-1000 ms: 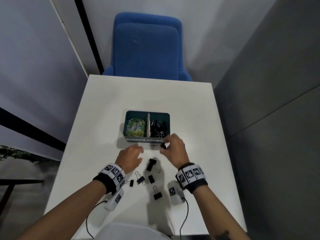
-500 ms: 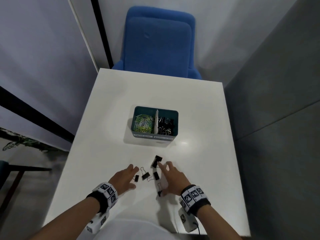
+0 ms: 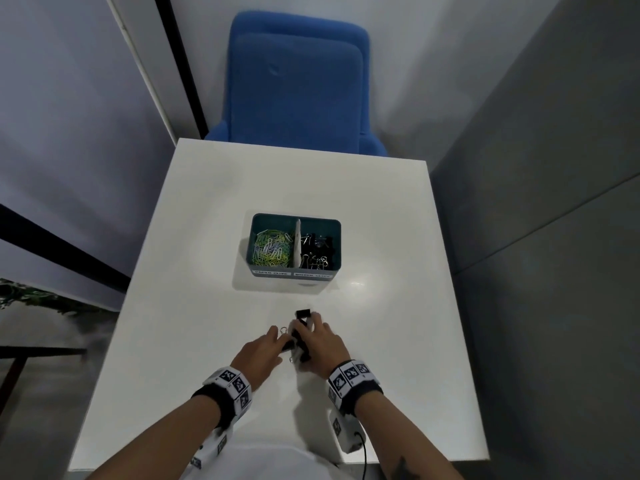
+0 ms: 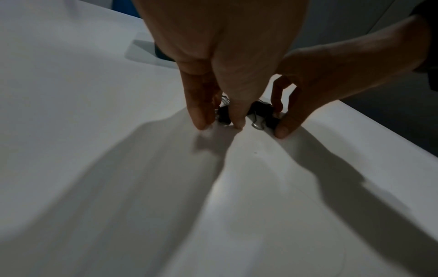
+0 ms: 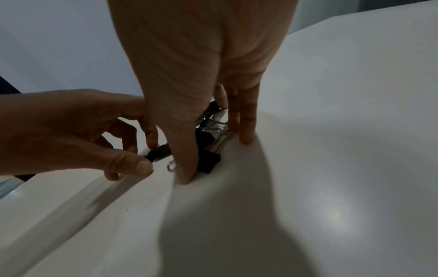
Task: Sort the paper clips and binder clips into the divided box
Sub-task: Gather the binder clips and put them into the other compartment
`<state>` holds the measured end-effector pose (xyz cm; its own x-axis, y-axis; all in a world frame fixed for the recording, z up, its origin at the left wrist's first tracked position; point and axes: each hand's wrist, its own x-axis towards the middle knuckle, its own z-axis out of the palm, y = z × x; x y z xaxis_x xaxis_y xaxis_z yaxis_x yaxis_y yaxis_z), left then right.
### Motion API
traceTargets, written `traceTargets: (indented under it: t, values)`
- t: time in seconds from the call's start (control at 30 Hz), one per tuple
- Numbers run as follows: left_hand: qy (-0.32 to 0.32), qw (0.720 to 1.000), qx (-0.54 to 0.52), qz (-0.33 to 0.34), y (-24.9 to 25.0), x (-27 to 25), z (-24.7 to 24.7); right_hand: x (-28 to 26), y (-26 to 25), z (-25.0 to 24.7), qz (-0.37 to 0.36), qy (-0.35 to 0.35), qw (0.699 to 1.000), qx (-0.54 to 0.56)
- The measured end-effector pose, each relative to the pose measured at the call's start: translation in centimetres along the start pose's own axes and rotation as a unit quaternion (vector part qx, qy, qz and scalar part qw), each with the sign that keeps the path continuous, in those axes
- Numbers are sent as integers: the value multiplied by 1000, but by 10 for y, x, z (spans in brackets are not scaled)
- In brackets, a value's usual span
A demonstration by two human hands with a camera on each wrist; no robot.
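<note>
While the white table (image 3: 214,237) carries everything, the landmark is the teal divided box (image 3: 295,271) near its middle. Paper clips (image 3: 272,249) fill its left compartment, black binder clips (image 3: 317,249) its right; two labels on the near wall are too blurred to read.

On the person's side of the box, apart from it, lies a small cluster of loose binder clips (image 3: 298,336). No loose paper clips show. The cluster runs roughly toward and away from the box, one clip (image 3: 303,313) at its box-ward end, outside both hands.

Both hands bracket the cluster from the near side. The left hand (image 3: 259,353) is on the cluster's left, the right hand (image 3: 323,344) on its right; both are about equally close. From here the box lies straight ahead, its binder-clip compartment slightly right of the cluster, so the right hand likely has the shorter carry.

Left hand: in the right wrist view its thumb and forefinger pinch a small black clip (image 5: 159,152) just off the table. Right hand: fingers straight, tips down on the table (image 5: 246,136), thumb pressed beside a black clip (image 5: 209,161), raking rather than grasping; nothing is held in it.

Judgement: gathering step, lift not yet begun; task nearly finished.
</note>
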<state>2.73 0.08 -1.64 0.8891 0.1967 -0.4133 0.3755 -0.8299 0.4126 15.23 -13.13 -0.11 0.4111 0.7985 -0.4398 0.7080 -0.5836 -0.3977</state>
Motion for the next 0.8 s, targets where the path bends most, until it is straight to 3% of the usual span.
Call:
traceTargets:
  t: [0.27,0.43,0.6,0.8]
  values:
    - [-10,998,69,-6,5,15,13,-4,-1,16,7,34,999,9]
    - [-22,994,104,-35,21,10,-7,-1,2,15,44,35,997,44]
    - [20,996,81,-35,21,8,-29,2,8,14,67,51,996,29]
    - [160,986,35,12,44,34,-97,1,9,7,83,64,994,23]
